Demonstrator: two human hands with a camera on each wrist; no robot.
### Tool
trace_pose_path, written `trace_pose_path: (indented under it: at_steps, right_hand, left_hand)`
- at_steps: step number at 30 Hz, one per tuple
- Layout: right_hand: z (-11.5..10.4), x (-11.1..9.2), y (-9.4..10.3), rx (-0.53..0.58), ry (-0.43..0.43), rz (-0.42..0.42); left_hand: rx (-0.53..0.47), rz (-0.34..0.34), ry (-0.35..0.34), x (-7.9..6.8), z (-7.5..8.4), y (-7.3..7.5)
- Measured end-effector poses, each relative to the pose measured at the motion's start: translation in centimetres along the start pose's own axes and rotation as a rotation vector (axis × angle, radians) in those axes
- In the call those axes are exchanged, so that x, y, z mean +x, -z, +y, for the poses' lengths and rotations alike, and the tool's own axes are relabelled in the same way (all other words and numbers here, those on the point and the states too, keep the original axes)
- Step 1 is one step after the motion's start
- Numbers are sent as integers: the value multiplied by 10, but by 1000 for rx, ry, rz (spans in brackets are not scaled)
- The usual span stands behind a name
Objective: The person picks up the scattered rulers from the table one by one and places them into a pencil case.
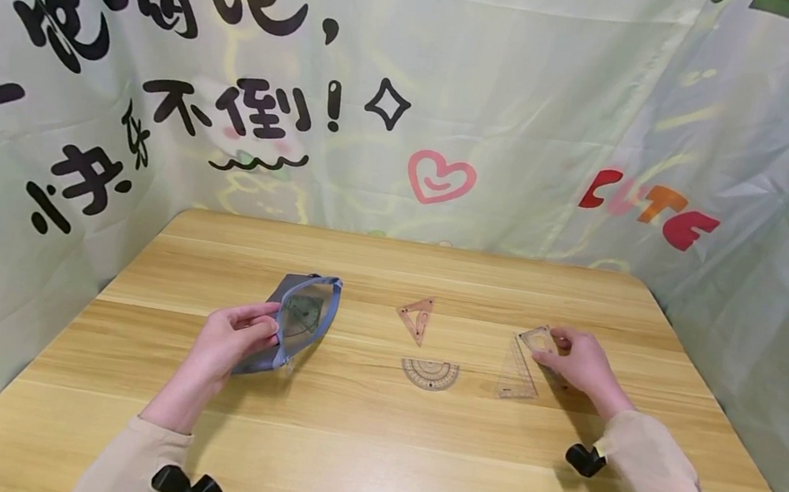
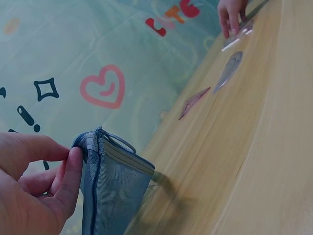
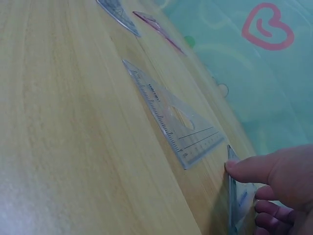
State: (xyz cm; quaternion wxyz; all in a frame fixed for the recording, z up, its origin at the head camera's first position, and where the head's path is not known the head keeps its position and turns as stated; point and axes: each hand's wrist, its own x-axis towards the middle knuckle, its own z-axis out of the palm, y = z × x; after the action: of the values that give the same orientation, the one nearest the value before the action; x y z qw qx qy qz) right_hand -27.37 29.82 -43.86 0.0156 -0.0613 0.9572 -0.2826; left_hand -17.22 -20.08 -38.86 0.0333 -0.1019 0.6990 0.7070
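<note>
My left hand pinches the rim of a blue mesh zipper pouch, whose mouth gapes toward the right. Through it shows a dark greenish set square. At the right, my right hand holds a clear set square between thumb and fingers, tilted up on edge in the right wrist view. Just left of that hand, another clear set square lies flat on the table. Between the hands lie a pink set square and, nearer me, a clear protractor.
The wooden table ends at the back against a printed cloth, which also hangs along both sides. A black wrist device sits at the right sleeve, and another black device at the left sleeve.
</note>
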Motion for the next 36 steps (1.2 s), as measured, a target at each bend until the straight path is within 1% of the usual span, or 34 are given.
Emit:
trace_pose_path:
  at_steps: [4,10,19,23,29,36]
  right_hand:
    - [0,-1,0,-13,20,23]
    - [-2,0,-2,-3,38,23]
    - [-3,0,-1,11,-9,-5]
    - [-5,-1,0,-12,-27,-2]
    - [-7,-2,1,-24,-20,13]
    - [-6,0,1,6,-37,-4]
  left_hand:
    - [2,1,1,1,-1,0]
    - [-2,-2,-3,2,-1,0]
    - [-7,-6,-7,1,0,0]
    - [-9,-6,-9,0,1,0]
    - [-13,-2,-9,0,1,1]
    - [-12,-2,-9,0,1,2]
